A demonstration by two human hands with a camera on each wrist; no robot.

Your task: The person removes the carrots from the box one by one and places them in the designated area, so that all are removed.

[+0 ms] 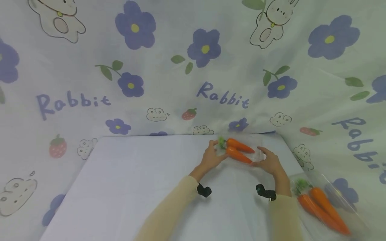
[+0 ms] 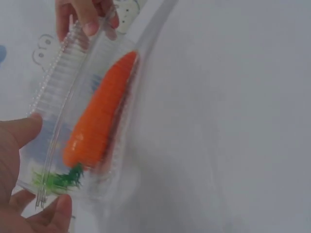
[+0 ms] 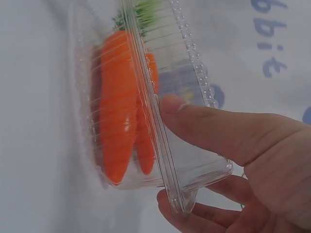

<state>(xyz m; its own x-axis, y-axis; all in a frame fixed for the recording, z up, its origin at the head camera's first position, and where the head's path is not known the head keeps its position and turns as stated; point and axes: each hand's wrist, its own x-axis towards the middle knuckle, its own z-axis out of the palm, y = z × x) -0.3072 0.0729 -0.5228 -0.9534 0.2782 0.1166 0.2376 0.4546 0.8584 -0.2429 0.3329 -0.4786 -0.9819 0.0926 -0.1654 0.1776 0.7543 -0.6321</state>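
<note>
Both hands hold a clear plastic clamshell box (image 1: 255, 140) near the back edge of the table. Two orange carrots (image 1: 238, 155) with green tops lie inside it, tops toward the left. My left hand (image 1: 210, 156) grips the box's left end, its thumb (image 2: 26, 130) on one side of the rim and fingers on the other. At the opposite end, my right hand (image 1: 269, 163) pinches the rim between thumb (image 3: 187, 114) and curled fingers. Ribbed walls and the joined rim (image 3: 167, 170) show in the right wrist view; the lid looks closed.
A second clear box (image 1: 324, 179) with carrots (image 1: 327, 214) sits at the right, beyond the right forearm. White tabletop (image 1: 135, 184) spreads to the left. Cloth printed with flowers and rabbits (image 1: 163, 73) rises behind and hangs at the sides.
</note>
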